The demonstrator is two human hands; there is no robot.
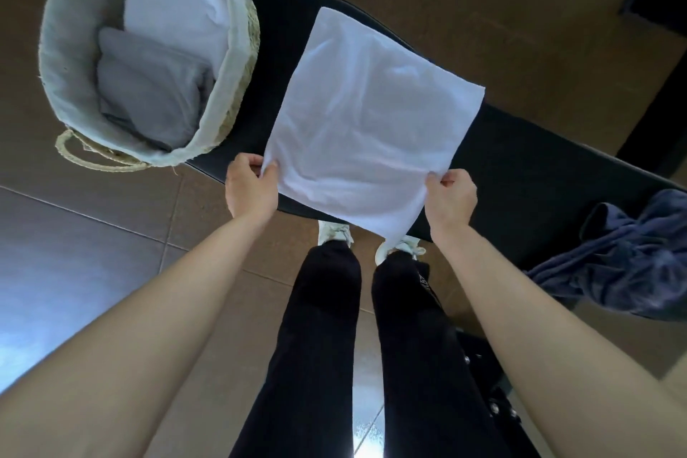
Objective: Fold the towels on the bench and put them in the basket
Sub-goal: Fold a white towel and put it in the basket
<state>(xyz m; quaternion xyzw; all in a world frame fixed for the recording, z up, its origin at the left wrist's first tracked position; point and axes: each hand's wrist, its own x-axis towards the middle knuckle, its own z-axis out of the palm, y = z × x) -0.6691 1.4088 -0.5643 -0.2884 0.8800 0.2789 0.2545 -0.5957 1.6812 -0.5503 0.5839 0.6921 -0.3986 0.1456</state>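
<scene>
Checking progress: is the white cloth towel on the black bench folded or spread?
Spread: the white cloth towel lies flat, left hand and right hand pinching its corners.

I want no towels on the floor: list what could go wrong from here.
1. The white towel overhangs the bench at its near edge; if the left hand or right hand lets go, it could slide to the floor.
2. The dark blue towel droops over the bench's right end and may slip off.

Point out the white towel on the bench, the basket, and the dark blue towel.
white towel [368, 123]: head view, middle of the spread cloth.
basket [63, 48]: head view, its lined left wall.
dark blue towel [628, 260]: head view, middle of the crumpled heap.
</scene>
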